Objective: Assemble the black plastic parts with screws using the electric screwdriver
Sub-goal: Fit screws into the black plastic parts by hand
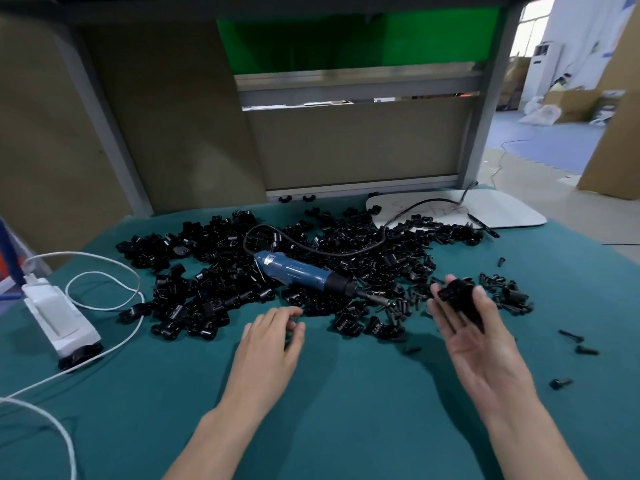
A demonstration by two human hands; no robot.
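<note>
Palm-up, the right hand [479, 336] lies spread open, a black plastic part [460, 295] resting loose on its fingers, not pinched. Just beyond those fingers sits a small heap of screws [509, 289]; a few strays lie on the green cloth [346, 410] to its outer side. The left hand [273, 344] hovers palm-down, fingers loosely curled and empty, at the near edge of the big pile of black parts [214, 271]. Between and beyond both hands the blue electric screwdriver [304, 273] lies on that pile, bit pointing toward the right hand. Nearer than both wrists, the cloth is bare.
</note>
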